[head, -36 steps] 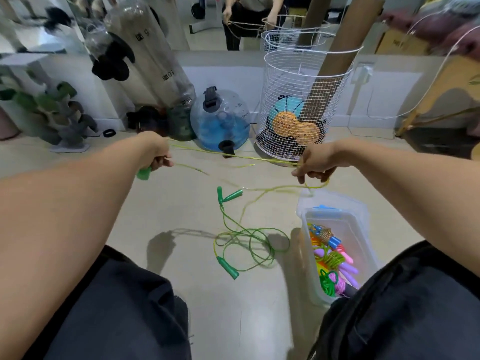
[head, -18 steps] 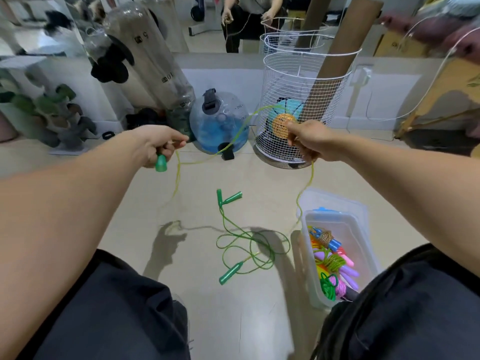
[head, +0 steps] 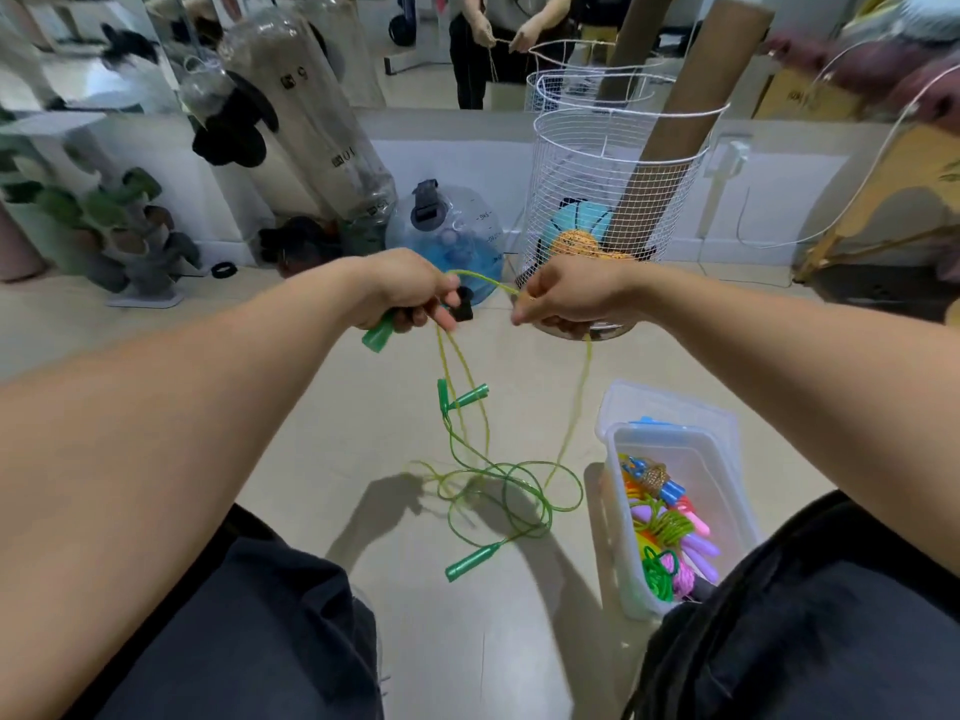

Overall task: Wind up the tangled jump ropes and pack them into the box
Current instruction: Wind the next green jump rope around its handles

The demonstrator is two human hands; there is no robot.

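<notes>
both hands [head: 410, 293] [head: 566, 301] raised, close together, fingers curled

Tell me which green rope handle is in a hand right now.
The green handle sticking out below the left hand, which grips it. The other three green handles lie on the floor, untouched.

One view only: a wide-angle camera worn on the person's head, facing forward and down over both forearms toward the floor; straight edges bow near the frame borders (wide-lens distortion). The white wire basket [head: 613, 200] serves as landmark: it stands at upper centre-right, against the far wall; the person's dark-clad knees fill the lower corners, nearest the lens; the clear plastic box [head: 670, 407] lies nearer than the basket, lower right.
</notes>
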